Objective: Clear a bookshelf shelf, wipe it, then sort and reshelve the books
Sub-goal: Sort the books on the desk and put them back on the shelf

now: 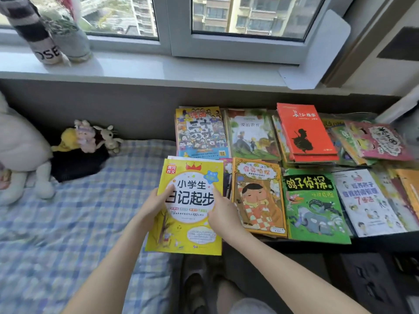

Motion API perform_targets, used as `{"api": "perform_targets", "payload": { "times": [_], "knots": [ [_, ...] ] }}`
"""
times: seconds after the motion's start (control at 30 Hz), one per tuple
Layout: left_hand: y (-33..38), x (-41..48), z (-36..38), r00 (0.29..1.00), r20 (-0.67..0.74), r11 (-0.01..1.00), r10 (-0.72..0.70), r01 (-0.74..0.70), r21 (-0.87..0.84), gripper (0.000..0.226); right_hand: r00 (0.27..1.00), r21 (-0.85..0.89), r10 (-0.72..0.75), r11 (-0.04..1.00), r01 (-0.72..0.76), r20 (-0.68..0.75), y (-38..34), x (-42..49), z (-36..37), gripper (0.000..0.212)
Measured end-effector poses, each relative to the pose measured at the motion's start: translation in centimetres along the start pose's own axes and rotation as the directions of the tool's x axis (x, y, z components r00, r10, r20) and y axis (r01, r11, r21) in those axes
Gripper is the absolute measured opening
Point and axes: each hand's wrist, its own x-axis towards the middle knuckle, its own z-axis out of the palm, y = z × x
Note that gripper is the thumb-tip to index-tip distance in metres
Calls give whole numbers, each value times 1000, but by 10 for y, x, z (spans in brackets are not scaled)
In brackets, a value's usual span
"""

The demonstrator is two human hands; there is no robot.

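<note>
One yellow book, gripped by left hand, right hand, fingers curled

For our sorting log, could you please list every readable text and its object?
"小学生日记起步": yellow book
"爱的教育": pale book
"屁屁侦探": orange book
"鸽子侦探": green book
"OSE": striped sleeve
Other print: too blurred.

Your yellow book reads 小学生日记起步; beside it you see 屁屁侦探 on the orange book, 鸽子侦探 on the green book, and OSE on the striped wrap.
</note>
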Motion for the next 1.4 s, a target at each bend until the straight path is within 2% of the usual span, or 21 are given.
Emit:
{"api": "perform_targets", "payload": {
  "times": [0.07, 0.17, 0.5, 0.57, 0.67, 0.8, 0.87, 0.97, 1.03, 1.17, 1.3, 1.4],
  "knots": [
    [0, 6, -4, 995, 52, 995, -89, 91, -32, 70, 1000, -23, -9, 1000, 9, 28, 0, 4, -4, 74],
    [2, 6, -7, 981, 101, 983, -167, 173, -54, 56, 998, 3, -1, 1000, 1, 61, -2, 10, -6, 76],
    [-1, -17, -14, 973, 49, 954, -228, 233, -187, 21, 997, 96, -37, 995, 30, 71, -6, 22, 4, 82],
    [-6, -21, -15, 974, 50, 950, -222, 228, -214, 26, 997, 63, -38, 997, 34, 67, -4, 25, 5, 84],
    [-25, -30, -24, 977, 37, 938, -209, 211, -277, 45, 995, 69, -55, 996, 49, 87, -3, 24, 6, 88],
    [-45, -42, -34, 975, -12, 886, -222, 196, -420, 44, 981, 134, -98, 988, 76, 165, -9, 19, 11, 83],
    [-49, -40, -35, 974, -21, 837, -228, 184, -516, 39, 974, 153, -56, 988, 22, 218, -11, 25, 12, 83],
    [-46, -35, -34, 974, -35, 804, -224, 164, -572, 30, 957, 159, 66, 981, -114, 282, -10, 37, 12, 99],
    [-43, -31, -34, 976, -32, 807, -215, 160, -569, 26, 950, 249, 92, 953, -171, 298, -12, 39, 16, 95],
    [-44, -29, -36, 977, -6, 808, -214, 174, -564, 25, 952, 409, 162, 875, -260, 258, -20, 41, 33, 113],
    [-41, -31, -32, 981, 26, 824, -195, 178, -538, 25, 974, 337, 153, 920, -202, 164, -31, 34, 27, 79],
    [-30, -25, -22, 982, 62, 870, -177, 186, -457, 25, 998, 99, 18, 995, -25, 67, -30, 37, 10, 82]
  ]
}}
